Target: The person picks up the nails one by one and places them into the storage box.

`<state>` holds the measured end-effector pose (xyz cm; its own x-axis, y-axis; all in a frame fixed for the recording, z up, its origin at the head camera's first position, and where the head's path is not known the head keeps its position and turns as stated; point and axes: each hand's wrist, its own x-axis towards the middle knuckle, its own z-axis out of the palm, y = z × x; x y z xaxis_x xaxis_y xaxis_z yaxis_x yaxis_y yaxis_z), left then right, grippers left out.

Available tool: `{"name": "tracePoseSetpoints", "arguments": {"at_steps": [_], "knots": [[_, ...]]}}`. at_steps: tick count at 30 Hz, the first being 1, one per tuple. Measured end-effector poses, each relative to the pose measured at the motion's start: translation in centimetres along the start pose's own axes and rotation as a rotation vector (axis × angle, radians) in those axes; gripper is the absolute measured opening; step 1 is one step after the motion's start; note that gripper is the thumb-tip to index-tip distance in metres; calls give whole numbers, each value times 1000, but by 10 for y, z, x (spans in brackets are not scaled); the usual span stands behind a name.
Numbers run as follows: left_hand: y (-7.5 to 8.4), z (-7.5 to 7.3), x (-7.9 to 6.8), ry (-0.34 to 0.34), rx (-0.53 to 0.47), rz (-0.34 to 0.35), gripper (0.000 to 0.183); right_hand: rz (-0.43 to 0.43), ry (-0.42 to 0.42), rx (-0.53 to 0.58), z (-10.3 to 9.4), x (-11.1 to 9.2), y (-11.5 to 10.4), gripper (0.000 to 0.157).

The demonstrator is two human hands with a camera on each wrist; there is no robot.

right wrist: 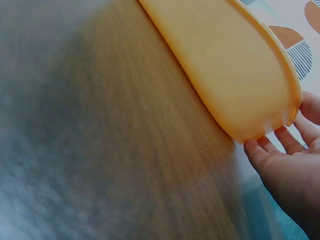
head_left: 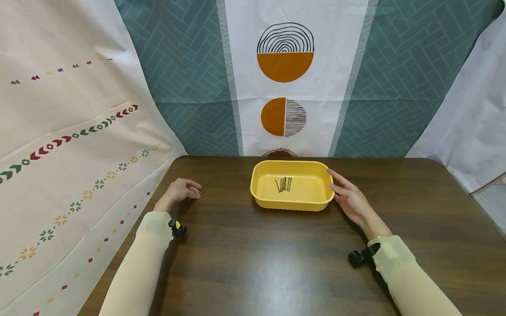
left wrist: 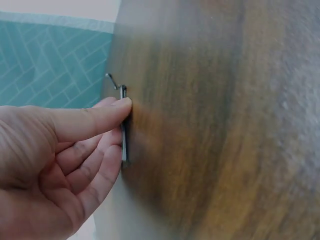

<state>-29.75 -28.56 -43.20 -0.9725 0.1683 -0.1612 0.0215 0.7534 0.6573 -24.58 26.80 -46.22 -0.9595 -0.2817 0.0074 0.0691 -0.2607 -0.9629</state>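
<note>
At the table's left side, my left hand (head_left: 179,192) pinches a thin metal nail (left wrist: 124,147) between thumb and fingers, close to the tabletop. Just beyond its fingertips lie loose nails (head_left: 211,177), one of them partly visible past the thumb in the left wrist view. A yellow plastic tray (head_left: 291,205) stands at the table's back middle, with several dark nails (head_left: 283,184) lying inside it. My right hand (head_left: 354,202) touches the tray's right end with extended, spread fingers. In the right wrist view, the fingertips meet the end wall of the tray (right wrist: 230,75).
The dark wooden table (head_left: 253,259) extends toward me and to the right. Behind its back edge hangs a teal and white patterned cloth (head_left: 189,79). A cream cloth with printed motifs (head_left: 71,153) borders the left side. Each wrist wears a small black camera (head_left: 179,229).
</note>
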Motion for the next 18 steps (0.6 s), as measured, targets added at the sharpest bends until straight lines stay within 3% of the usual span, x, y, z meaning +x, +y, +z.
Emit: {"name": "tracePoseSetpoints", "arguments": {"at_steps": [8,18], "knots": [[2,1,-1,-14,48,20,20,4,-4,5,1,1,2,63],[9,-4,0,16,-90,20,23,-1,5,9,0,1,1,62]]}}
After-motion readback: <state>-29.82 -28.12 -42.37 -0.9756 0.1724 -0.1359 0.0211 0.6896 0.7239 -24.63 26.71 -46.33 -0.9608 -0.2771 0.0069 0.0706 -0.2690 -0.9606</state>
